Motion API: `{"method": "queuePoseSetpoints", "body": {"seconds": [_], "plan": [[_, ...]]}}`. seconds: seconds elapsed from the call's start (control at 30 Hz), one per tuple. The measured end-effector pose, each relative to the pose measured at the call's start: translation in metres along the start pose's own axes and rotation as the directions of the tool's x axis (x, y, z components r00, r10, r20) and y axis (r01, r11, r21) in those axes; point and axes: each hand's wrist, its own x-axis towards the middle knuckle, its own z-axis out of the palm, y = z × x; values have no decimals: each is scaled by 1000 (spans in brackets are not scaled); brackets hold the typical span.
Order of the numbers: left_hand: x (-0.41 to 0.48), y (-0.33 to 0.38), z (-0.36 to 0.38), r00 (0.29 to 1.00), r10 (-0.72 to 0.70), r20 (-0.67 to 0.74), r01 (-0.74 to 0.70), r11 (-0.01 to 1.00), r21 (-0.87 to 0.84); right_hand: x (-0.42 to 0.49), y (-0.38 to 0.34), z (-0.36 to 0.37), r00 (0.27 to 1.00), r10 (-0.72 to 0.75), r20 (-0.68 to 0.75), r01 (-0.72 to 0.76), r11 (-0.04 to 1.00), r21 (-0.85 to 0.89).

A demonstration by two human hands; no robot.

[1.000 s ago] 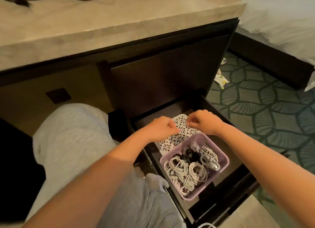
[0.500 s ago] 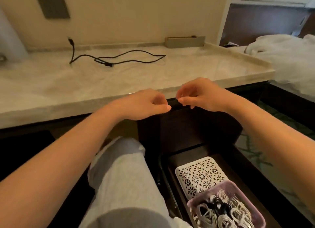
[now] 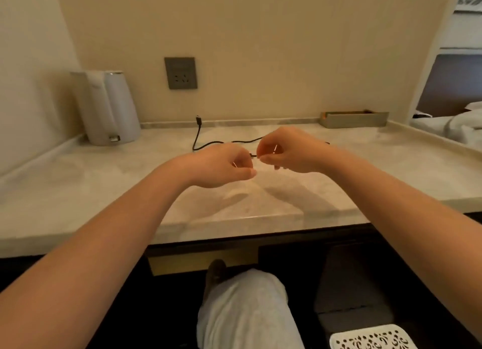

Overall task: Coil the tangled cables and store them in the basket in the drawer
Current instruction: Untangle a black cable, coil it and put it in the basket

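Observation:
A thin black cable [image 3: 196,136] lies loose on the marble counter [image 3: 104,192], its plug end pointing up at the wall. Both my hands hover over its middle with curled fingers. My right hand [image 3: 287,150] pinches a short dark stretch of the cable at its fingertips. My left hand [image 3: 224,166] meets the other end of that stretch, which seems to be pinched between thumb and fingers. The rest of the cable runs behind my hands. The basket is out of view; only the open drawer's dark corner [image 3: 352,296] shows at bottom right.
A white kettle [image 3: 109,108] stands at the counter's back left, below a grey wall socket [image 3: 180,73]. A low box [image 3: 353,119] sits at the back right. A white perforated tray [image 3: 370,338] lies in the drawer. My grey-clad knee [image 3: 245,309] is under the counter edge.
My view has swung up from the drawer to the counter. Both hands rose from over the basket and reached forward to the black cable.

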Motion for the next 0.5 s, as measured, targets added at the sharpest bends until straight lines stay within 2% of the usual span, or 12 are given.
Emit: {"method": "queuePoseSetpoints", "body": {"seconds": [0.1, 0.2, 0.33, 0.4, 0.5], "plan": [[14, -33, -6, 996, -74, -40, 74, 997, 13, 36, -5, 11, 999, -26, -45, 24, 999, -26], [29, -64, -12, 987, -130, -99, 131, 991, 8, 75, -9, 28, 997, 9, -79, -11, 1000, -20], [54, -100, -16, 962, -225, -156, 228, 974, 2, 122, -13, 49, 995, 57, -88, -52, 997, 62], [66, -113, -18, 958, -250, -142, 253, 967, -1, 139, -15, 56, 993, 81, -85, -72, 992, 105], [83, -122, -20, 955, -284, -83, 287, 958, 19, 160, -13, 67, 994, 113, -4, -110, 973, 203]]}}
